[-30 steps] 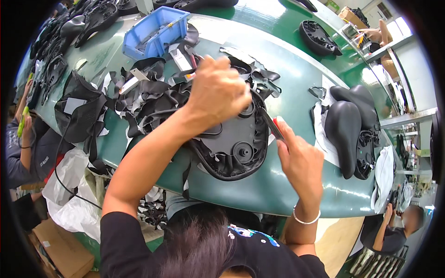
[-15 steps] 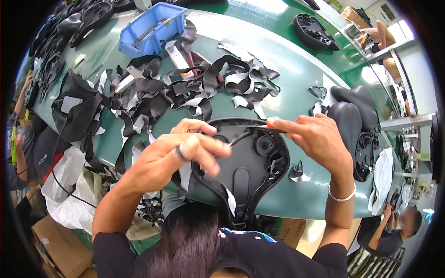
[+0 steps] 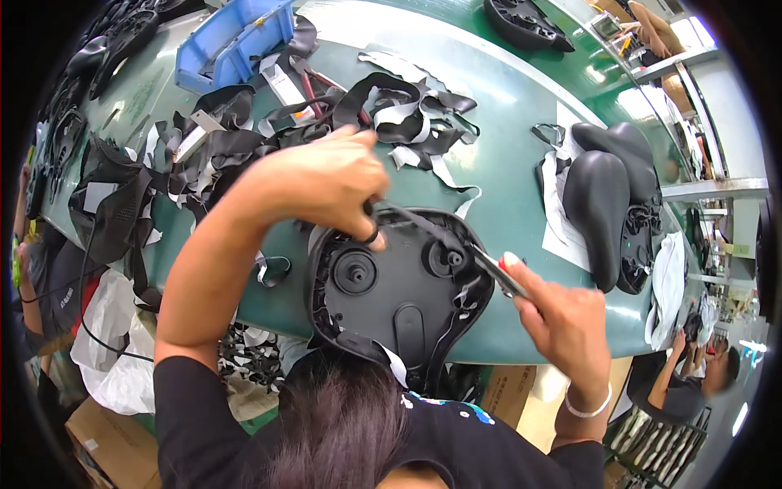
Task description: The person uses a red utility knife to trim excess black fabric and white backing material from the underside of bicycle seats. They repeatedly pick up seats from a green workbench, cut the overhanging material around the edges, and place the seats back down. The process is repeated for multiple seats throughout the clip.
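A black bicycle saddle (image 3: 379, 289) lies underside up, close in front of me, its narrow end toward my body. Loose black cover edging runs around its rim. My left hand (image 3: 338, 179) is closed above the saddle's far left edge, pinching the end of a thin black strip (image 3: 423, 224). The strip stretches taut across the saddle to its right side. My right hand (image 3: 562, 318) grips a slim metal cutting tool (image 3: 498, 273) with a bit of red at the handle. Its tip meets the saddle's right rim by the strip; the exact kind of tool is unclear.
Black and white trimmings (image 3: 236, 134) lie heaped across the green table. A blue bin (image 3: 232, 45) stands behind them, near red-handled pliers (image 3: 311, 90). Finished saddles (image 3: 599, 212) rest at right. A white plastic bag (image 3: 114, 342) is lower left. Other people work at both sides.
My left hand has moved up and away, drawing the strip tight. My right hand and its tool have come lower along the saddle's right rim. The view has shifted slightly.
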Tool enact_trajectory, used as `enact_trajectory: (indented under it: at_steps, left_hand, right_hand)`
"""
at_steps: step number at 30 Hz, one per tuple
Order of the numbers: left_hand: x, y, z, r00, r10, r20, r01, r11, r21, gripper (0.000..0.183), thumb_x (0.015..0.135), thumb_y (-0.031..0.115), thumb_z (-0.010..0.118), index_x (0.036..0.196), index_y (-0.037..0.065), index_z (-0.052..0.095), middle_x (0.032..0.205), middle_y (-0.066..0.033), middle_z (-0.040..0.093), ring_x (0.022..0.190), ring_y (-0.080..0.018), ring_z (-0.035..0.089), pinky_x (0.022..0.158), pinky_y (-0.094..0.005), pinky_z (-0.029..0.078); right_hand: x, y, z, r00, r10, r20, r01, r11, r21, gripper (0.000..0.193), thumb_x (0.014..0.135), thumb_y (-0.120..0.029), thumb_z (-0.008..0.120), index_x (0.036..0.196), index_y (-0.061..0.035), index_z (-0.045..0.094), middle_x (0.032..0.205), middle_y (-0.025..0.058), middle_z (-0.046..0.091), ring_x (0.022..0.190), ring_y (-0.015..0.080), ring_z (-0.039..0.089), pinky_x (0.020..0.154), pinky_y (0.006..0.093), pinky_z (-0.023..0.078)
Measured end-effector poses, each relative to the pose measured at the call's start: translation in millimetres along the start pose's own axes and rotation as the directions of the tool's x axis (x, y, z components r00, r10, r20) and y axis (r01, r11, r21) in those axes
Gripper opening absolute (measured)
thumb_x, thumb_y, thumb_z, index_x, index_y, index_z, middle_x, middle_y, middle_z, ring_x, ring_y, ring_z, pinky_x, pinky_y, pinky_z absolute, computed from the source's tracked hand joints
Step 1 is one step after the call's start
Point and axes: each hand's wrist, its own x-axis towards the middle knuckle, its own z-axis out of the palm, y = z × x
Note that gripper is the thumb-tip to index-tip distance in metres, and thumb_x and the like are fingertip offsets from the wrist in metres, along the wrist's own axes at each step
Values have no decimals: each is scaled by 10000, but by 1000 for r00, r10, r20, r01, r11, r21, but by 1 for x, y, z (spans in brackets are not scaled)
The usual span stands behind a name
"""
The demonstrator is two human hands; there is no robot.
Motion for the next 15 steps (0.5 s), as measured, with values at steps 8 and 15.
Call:
enact_trajectory:
  at_steps: [8, 15]
  left_hand:
    - [61, 50, 1, 880, -407, -245, -162, 228, -960, 248, 947, 238, 516, 803, 39, 547, 632, -18, 533, 611, -122, 517, 608, -283, 441]
    - [44, 48, -34, 101, -428, -898, -551, 728, -409, 171, 932, 187, 485, 825, 54, 487, 721, -33, 480, 636, -139, 469, 580, -282, 395]
  right_hand:
    - [-14, 7, 10, 1000, -8, -16, 8, 1000, -29, 497, 803, -107, 646, 1285, -199, 570, 547, 51, 479, 415, 241, 457, 428, 356, 353]
    - [-91, -40, 40, 782, 507, 361, -584, 396, 708, 486, 880, -99, 614, 1343, -57, 476, 848, 120, 688, 616, 228, 654, 563, 320, 494]
